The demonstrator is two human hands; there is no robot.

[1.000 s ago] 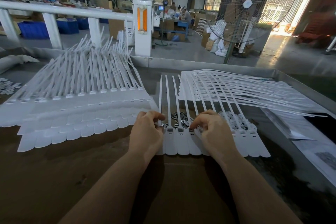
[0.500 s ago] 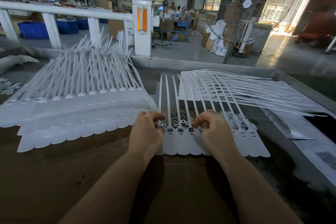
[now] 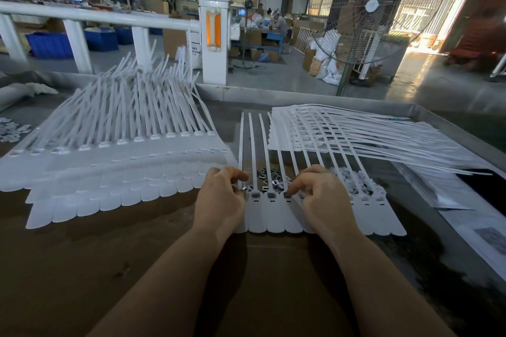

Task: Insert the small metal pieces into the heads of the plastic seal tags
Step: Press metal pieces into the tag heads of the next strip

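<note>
Right hand (image 3: 321, 194) a shade lower, both hands' grasp on seal tags (image 3: 273, 210) unclear.

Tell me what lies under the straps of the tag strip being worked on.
Loose small metal pieces lie on the table beneath the straps. Both hands cover whatever lies under them.

Right hand (image 3: 323, 194) has shifted slightly rightward along the row of white plastic seal tags (image 3: 273, 213), fingertip now pressing a tag head.
</note>
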